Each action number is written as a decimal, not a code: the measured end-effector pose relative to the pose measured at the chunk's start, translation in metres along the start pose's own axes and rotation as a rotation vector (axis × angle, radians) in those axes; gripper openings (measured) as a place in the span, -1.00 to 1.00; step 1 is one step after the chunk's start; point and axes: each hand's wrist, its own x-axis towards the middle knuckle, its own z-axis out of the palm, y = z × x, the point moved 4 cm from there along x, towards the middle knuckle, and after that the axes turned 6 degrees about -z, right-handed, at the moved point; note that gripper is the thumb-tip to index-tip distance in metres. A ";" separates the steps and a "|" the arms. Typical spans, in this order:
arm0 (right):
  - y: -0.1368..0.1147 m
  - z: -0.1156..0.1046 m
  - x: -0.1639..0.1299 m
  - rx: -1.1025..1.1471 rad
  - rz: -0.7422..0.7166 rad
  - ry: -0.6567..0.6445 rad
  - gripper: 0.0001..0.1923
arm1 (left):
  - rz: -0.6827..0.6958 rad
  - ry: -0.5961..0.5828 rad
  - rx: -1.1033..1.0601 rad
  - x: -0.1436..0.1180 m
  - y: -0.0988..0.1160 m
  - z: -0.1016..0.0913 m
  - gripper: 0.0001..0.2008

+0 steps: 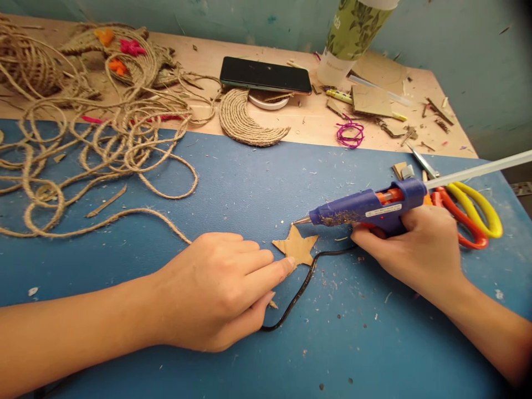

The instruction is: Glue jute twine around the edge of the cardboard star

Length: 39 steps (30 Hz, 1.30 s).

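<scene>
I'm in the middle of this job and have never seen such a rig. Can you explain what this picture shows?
There's no machine, just a person's two bare hands, seen by a camera worn on the head, looking forward and down.

The left hand has a fingertip on a cardboard star. The right hand grips a glue gun, its nozzle at the star's upper tip.

They work over a blue surface. Loose twine lies at the left of the picture, scissors at the right. Behind are a coiled crescent, a phone and a cup.
</scene>
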 end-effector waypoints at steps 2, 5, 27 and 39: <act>0.000 0.000 0.000 -0.003 0.001 -0.003 -0.56 | -0.002 -0.004 0.002 0.000 0.000 0.001 -0.69; 0.000 0.000 0.000 -0.005 -0.006 0.001 -0.56 | 0.000 -0.007 0.003 0.001 -0.001 0.001 -0.69; 0.000 -0.001 -0.001 -0.013 -0.006 -0.006 -0.58 | 0.003 -0.006 0.021 0.000 -0.001 0.000 -0.72; -0.001 0.001 -0.001 -0.001 -0.009 -0.011 -0.57 | 0.000 -0.010 0.027 0.000 0.000 0.000 -0.69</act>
